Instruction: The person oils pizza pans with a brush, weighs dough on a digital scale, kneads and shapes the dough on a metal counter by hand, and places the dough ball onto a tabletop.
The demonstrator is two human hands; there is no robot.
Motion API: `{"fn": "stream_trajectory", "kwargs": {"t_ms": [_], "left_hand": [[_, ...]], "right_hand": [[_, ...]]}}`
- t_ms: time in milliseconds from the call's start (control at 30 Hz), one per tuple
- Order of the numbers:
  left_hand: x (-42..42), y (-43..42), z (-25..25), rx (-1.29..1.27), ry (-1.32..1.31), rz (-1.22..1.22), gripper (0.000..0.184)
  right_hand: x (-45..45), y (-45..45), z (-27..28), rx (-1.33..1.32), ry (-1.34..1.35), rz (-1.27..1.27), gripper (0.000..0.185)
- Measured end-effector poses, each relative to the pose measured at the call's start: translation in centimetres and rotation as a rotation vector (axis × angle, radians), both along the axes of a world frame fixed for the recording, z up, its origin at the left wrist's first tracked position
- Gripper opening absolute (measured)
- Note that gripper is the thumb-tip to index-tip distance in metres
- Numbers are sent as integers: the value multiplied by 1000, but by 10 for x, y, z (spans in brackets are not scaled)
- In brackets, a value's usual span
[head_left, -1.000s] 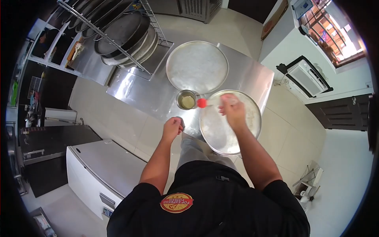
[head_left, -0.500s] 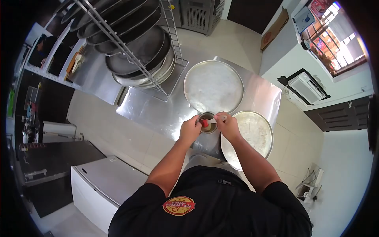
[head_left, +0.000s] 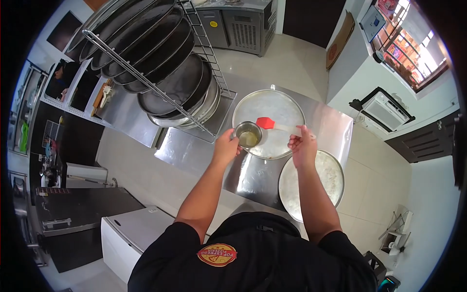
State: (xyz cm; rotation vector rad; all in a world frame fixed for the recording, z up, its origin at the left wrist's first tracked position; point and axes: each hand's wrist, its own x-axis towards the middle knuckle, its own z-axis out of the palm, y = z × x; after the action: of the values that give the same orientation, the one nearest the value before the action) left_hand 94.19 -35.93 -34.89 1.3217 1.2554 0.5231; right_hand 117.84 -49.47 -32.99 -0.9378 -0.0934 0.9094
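My left hand (head_left: 226, 147) is closed around the side of a small metal cup (head_left: 248, 135) with a yellowish liquid in its bottom. My right hand (head_left: 303, 146) grips the pale handle of a basting brush (head_left: 266, 123), whose red head points left, just right of the cup. Cup and brush are both over the near part of a round pizza pan (head_left: 272, 100). Below my right wrist lies a second round pan (head_left: 316, 190), partly covered by my forearm.
A wire rack (head_left: 146, 80) holding several dark round pans stands at the left on the steel table (head_left: 194, 163). Behind the table is a steel fridge unit (head_left: 245, 31). A white chest-like appliance (head_left: 131, 228) stands at the lower left.
The brush has come out of the cup and moved right and up over the far pan. My hands have moved apart, the cup going slightly left and up. The view has shifted a little.
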Motion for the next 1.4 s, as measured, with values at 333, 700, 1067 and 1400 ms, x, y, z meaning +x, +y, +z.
{"fn": "stream_trajectory", "kwargs": {"t_ms": [333, 700, 1067, 1400], "left_hand": [[-66, 0, -91, -113, 11, 292, 32], [-52, -108, -123, 553, 131, -196, 40], [4, -55, -129, 807, 586, -600, 59], [14, -63, -99, 731, 723, -737, 73]], "right_hand": [[-4, 51, -94, -529, -728, 212, 29], [27, 44, -122, -642, -1322, 226, 23], [4, 56, -102, -594, -977, 297, 25], [30, 71, -94, -712, -1082, 45, 21]]}}
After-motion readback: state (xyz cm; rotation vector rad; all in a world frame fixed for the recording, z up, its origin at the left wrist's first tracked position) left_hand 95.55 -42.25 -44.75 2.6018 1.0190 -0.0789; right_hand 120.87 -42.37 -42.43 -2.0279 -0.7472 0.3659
